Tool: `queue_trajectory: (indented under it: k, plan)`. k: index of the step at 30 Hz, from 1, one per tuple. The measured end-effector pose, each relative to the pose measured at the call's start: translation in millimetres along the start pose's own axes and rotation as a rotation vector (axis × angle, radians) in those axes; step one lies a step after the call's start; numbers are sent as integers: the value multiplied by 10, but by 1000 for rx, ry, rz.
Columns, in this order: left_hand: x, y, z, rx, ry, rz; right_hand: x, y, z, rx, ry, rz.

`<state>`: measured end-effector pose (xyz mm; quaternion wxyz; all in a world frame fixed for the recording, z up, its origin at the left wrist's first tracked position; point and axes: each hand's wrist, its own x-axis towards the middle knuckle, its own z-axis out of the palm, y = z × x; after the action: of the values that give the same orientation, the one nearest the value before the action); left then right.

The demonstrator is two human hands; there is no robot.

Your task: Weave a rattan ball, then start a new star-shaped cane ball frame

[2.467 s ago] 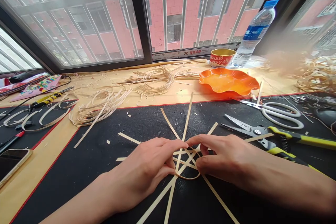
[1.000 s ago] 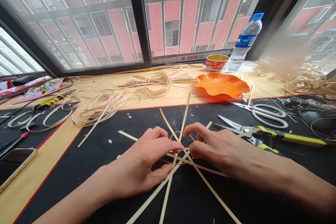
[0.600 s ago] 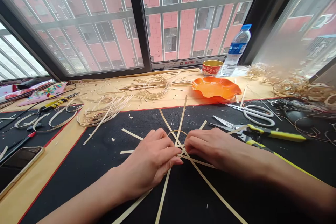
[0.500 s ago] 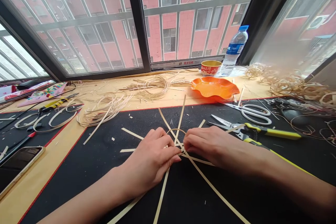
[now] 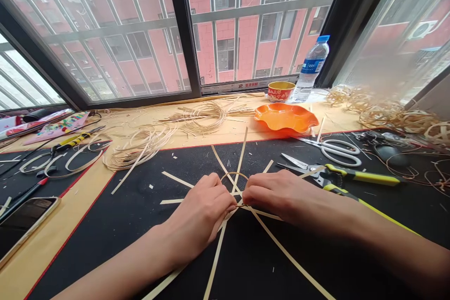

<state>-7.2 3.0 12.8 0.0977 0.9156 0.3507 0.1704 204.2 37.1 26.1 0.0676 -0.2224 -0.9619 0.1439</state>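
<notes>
Several flat pale strips, bamboo or rattan by their look, cross in a star on the black mat; one long strip curves toward the lower right. Over their crossing lies a small thin ring. My left hand is closed on the ring's left side, thumb and fingers pinched together. On the opposite side my right hand pinches the ring with bent fingers. The fingertips hide parts of the ring and of the crossing beneath.
Pruning shears and white-handled scissors lie to the right. Behind are an orange wavy dish, a red tin and a water bottle. Coiled strips lie at the left back, a phone at far left.
My left thumb and fingers have drawn together at the ring, the thumb no longer sticking out. The ring's far edge now shows slightly wider. My right hand has hardly moved.
</notes>
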Motion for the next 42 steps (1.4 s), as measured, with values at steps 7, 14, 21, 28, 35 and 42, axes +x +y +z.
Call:
queue_trajectory:
  k: [7, 14, 21, 28, 35, 42]
  plan:
    - [1, -60, -18, -105, 69, 31, -22, 68, 40, -63, 34, -55]
    - [-9, -72, -6, -115, 77, 38, -41, 54, 53, -57, 2, -44]
    - [-7, -62, 7, -127, 57, 18, -57, 36, 48, -142, -40, -39]
    - [-25, -62, 28, -232, 34, -29, -59, 5, 59, -181, -51, -83]
    - [15, -42, 16, -260, 79, -37, -98, 2, 21, -168, -40, -68]
    - [15, -39, -27, -317, 119, -104, -131, 11, 22, -103, 59, -7]
